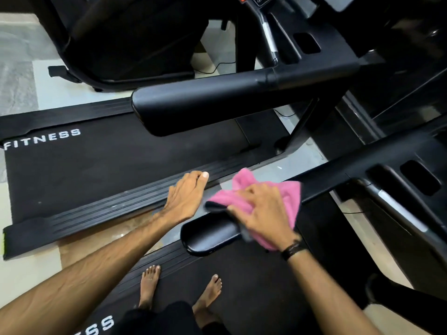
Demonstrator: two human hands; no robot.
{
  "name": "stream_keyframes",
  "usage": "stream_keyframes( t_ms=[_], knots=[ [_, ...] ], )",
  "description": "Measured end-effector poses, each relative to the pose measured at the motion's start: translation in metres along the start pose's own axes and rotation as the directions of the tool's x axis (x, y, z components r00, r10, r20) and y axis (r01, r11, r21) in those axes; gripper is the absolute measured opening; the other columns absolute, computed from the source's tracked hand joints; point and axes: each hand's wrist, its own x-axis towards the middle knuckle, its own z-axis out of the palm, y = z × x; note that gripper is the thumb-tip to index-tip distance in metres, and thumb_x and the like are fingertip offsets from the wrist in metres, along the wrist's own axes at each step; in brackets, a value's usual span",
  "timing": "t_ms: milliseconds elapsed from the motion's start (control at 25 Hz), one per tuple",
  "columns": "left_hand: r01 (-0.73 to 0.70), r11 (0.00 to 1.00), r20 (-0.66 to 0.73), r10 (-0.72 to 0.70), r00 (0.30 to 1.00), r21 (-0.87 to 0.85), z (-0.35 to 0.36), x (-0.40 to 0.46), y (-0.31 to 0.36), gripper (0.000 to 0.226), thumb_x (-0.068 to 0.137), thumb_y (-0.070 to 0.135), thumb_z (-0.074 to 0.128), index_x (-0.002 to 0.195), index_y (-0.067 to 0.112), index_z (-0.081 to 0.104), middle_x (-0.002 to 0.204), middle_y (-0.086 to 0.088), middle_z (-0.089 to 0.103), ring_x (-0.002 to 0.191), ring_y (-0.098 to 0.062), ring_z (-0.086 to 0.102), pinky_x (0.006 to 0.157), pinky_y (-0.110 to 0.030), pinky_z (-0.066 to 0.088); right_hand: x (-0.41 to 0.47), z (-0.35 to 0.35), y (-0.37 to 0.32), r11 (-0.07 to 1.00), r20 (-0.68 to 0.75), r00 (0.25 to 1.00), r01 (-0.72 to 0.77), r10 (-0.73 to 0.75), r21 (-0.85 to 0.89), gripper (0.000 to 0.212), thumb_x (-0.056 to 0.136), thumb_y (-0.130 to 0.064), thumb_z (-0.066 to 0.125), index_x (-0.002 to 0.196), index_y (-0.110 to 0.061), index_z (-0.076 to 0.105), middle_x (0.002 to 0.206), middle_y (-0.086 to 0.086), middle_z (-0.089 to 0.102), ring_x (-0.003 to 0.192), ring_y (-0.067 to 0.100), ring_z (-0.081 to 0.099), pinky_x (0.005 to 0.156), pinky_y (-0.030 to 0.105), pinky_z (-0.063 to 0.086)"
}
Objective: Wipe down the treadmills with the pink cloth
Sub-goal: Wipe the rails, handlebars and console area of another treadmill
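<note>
Pink cloth (pixel 261 194) lay bunched under the right hand (pixel 263 213), gripped against a treadmill's black handrail (pixel 208 235). Left hand (pixel 186 197) hovered relaxed, holding nothing.

My right hand (pixel 262 213) grips the pink cloth (pixel 273 197), fingers spread and curled over the bunched fabric, palm down, a dark band on the wrist. My left hand (pixel 186 195) reaches out just left of that grip, fingers straight and together, holding nothing. Both forearms stretch forward, and my bare feet stand below them.
</note>
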Motion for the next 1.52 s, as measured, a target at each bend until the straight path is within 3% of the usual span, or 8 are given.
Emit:
stream_keyframes(
  t_ms=[200,480,600,720,880,1080,1320,1520],
  knots=[
    [0.032,0.999,-0.117,-0.033,0.993,-0.013,0.019,-0.007,0.021,0.038,0.104,0.052,0.020,0.112,0.031,0.051,0.115,0.007,0.052,0.114,-0.021,0.050,0.104,-0.046,0.032,0.094,-0.014,0.082,0.912,0.274,0.907,-0.215,0.319,-0.351,0.052,0.079,-0.063,0.063,0.112,-0.024,0.072,0.115,0.009,0.072,0.113,0.028,0.063,0.091,0.038,0.038],
    [0.101,0.995,-0.169,-0.102,0.980,-0.016,0.033,0.004,0.029,0.044,0.104,0.050,0.021,0.119,0.025,0.054,0.127,0.000,0.057,0.121,-0.026,0.049,0.104,-0.045,0.031,0.033,0.005,0.036,0.970,0.097,0.967,0.240,-0.234,-0.050,0.049,0.084,-0.066,0.045,0.100,-0.030,0.074,0.091,0.003,0.069,0.089,0.028,0.061,0.079,0.041,0.042],
    [0.089,0.995,-0.171,-0.093,0.981,-0.034,0.033,0.015,0.026,0.044,0.104,0.051,0.021,0.117,0.025,0.053,0.122,0.002,0.058,0.116,-0.024,0.051,0.105,-0.048,0.034,0.067,-0.019,0.107,0.991,0.252,0.968,0.035,-0.002,-0.126,0.057,0.080,-0.076,0.048,0.105,-0.030,0.071,0.098,0.004,0.073,0.098,0.030,0.066,0.086,0.041,0.048],
    [0.096,0.993,-0.138,-0.104,0.985,-0.067,0.035,0.033,0.024,0.039,0.105,0.051,0.021,0.106,0.026,0.051,0.112,0.005,0.057,0.108,-0.022,0.052,0.103,-0.051,0.036,0.128,-0.012,0.133,0.902,0.451,0.818,-0.178,0.358,-0.394,0.052,0.079,-0.063,0.065,0.112,-0.023,0.071,0.121,0.009,0.070,0.116,0.028,0.063,0.096,0.036,0.042],
    [0.124,0.989,-0.097,-0.132,0.987,-0.086,0.038,0.055,0.024,0.045,0.105,0.050,0.021,0.108,0.018,0.053,0.113,0.000,0.059,0.108,-0.026,0.054,0.100,-0.048,0.038,0.144,0.050,0.055,0.954,0.712,0.662,-0.014,0.234,-0.301,0.046,0.083,-0.049,0.064,0.120,-0.021,0.068,0.129,0.006,0.067,0.119,0.027,0.061,0.091,0.033,0.040],
    [0.167,0.981,-0.069,-0.174,0.982,-0.102,0.031,0.076,0.014,0.038,0.105,0.050,0.022,0.100,0.023,0.047,0.105,-0.001,0.058,0.107,-0.030,0.055,0.099,-0.049,0.039,0.086,0.004,0.024,0.979,0.533,0.824,0.198,-0.193,0.048,0.050,0.087,-0.067,0.050,0.125,-0.039,0.066,0.119,-0.004,0.067,0.110,0.018,0.060,0.090,0.034,0.040],
    [0.176,0.974,-0.044,-0.184,0.982,-0.142,0.029,0.076,0.006,0.047,0.106,0.049,0.020,0.112,0.016,0.053,0.102,0.000,0.057,0.096,-0.023,0.052,0.100,-0.049,0.040,0.115,-0.005,0.072,0.951,0.535,0.821,-0.030,0.199,-0.308,0.049,0.087,-0.066,0.055,0.116,-0.030,0.070,0.118,0.003,0.070,0.112,0.027,0.063,0.094,0.037,0.042],
    [0.214,0.963,-0.059,-0.226,0.972,-0.163,0.024,0.091,0.008,0.036,0.105,0.051,0.021,0.099,0.025,0.046,0.098,0.001,0.055,0.111,-0.030,0.054,0.093,-0.041,0.036,0.059,0.030,-0.043,0.965,0.405,0.898,0.238,-0.174,-0.114,0.042,0.089,-0.057,0.049,0.117,-0.032,0.069,0.100,0.009,0.067,0.095,0.028,0.060,0.087,0.043,0.042]
  ],
)
